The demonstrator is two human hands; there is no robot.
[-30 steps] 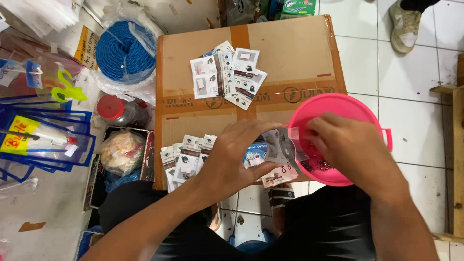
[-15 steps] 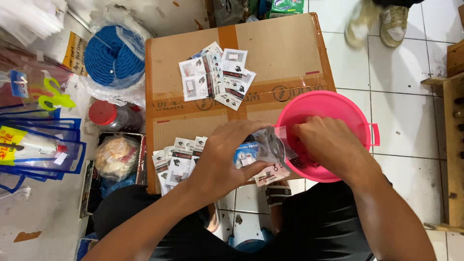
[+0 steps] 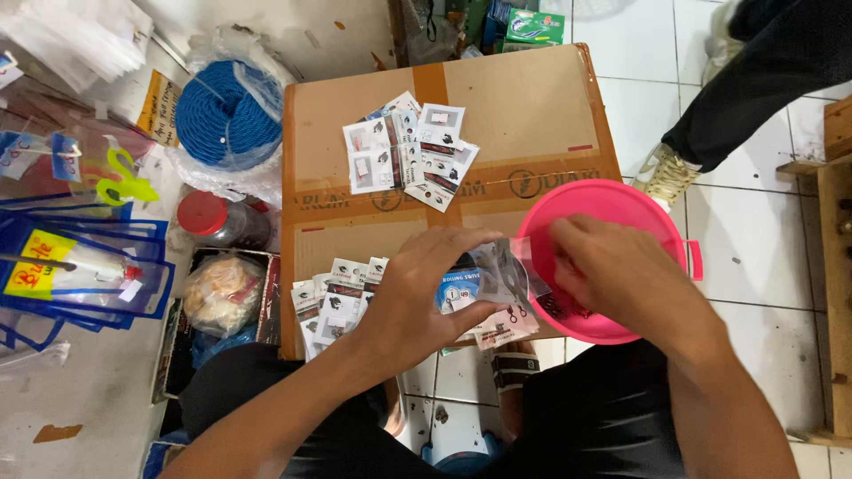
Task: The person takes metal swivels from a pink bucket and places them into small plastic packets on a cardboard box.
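My left hand [image 3: 422, 297] grips a small clear plastic packet [image 3: 484, 279] with a blue-and-white card inside, its mouth turned toward the pink bowl [image 3: 612, 200]. My right hand [image 3: 612, 270] reaches into that bowl, fingers curled over small dark metal pieces [image 3: 559, 308] at the bottom, touching the packet's open end. Whether the fingers pinch any pieces is hidden. The bowl rests at the right front corner of a taped cardboard box [image 3: 524, 106]. A row of filled packets [image 3: 337, 297] lies under my left wrist. Another pile of packets [image 3: 408, 155] sits mid-box.
Left of the box are a blue rope coil in plastic [image 3: 226, 111], a red-lidded jar [image 3: 217, 220], a bagged item in a tray [image 3: 222, 288] and blue-edged display packs [image 3: 80, 266]. Another person's dark trouser leg and shoe [image 3: 666, 168] stand on the white tiles at upper right.
Another person has stepped closer at upper right, leg and shoe now beside the bowl. My hands stay at the packet and bowl, with only small shifts.
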